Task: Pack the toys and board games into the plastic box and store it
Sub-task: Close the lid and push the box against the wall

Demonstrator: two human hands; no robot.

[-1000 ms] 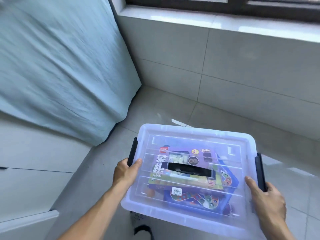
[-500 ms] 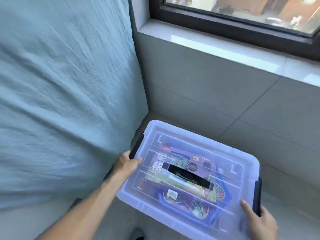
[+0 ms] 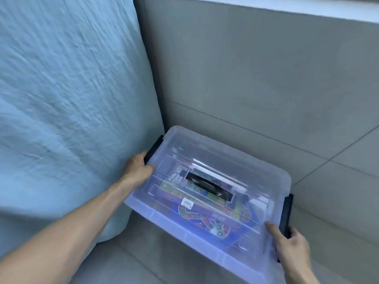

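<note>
The clear plastic box (image 3: 264,173) has its lid on, a black handle in the lid's middle and black clips at both ends. Colourful board games (image 3: 205,214) show through the lid. My left hand (image 3: 138,168) grips the box's left end by the black clip, close against the bed. My right hand (image 3: 291,245) holds the right end, thumb on the lid and fingers around the other clip. The box is tilted, low in the corner between bed and tiled wall; whether it rests on the floor I cannot tell.
A bed with a pale blue sheet (image 3: 67,99) fills the left side. A grey tiled wall (image 3: 256,78) under a window sill (image 3: 307,9) runs across the back. Grey floor tiles (image 3: 143,253) lie below the box.
The box has moved forward and lower into the corner between bed and wall. Both hands stay on its ends. The view has tipped down, so the window is out of sight.
</note>
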